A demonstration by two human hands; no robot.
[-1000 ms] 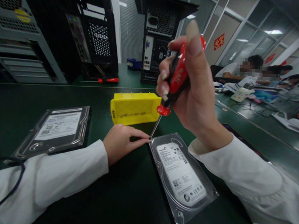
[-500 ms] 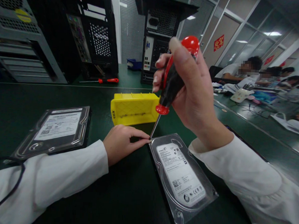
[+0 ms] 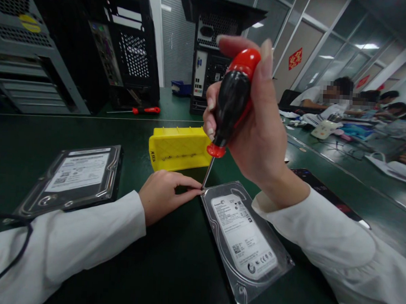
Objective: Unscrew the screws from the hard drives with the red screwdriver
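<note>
My right hand [image 3: 263, 137] wraps round the red and black handle of a screwdriver [image 3: 232, 103]. Its shaft slants down, and the tip meets the near-left corner area at the top end of a hard drive [image 3: 244, 240], which lies label up on the dark green table. At that same corner, the thumb and forefinger of my left hand [image 3: 161, 195] are pinched together beside the tip; whatever sits between them is too small to make out. Just behind my left hand, a yellow plastic bin [image 3: 179, 151] rests on its side, its open face toward me.
A second hard drive [image 3: 75, 177] lies at left, near a black cable [image 3: 28, 242]. Computer cases [image 3: 134, 39] stand along the back, with another screwdriver [image 3: 145, 110] before them. A phone-like black slab [image 3: 323, 190] is beyond my right sleeve. People sit farther right.
My right hand has shifted slightly left and turned on the handle, its thumb and fingers now differently placed. The screwdriver tip and my left hand stay at the drive's corner.
</note>
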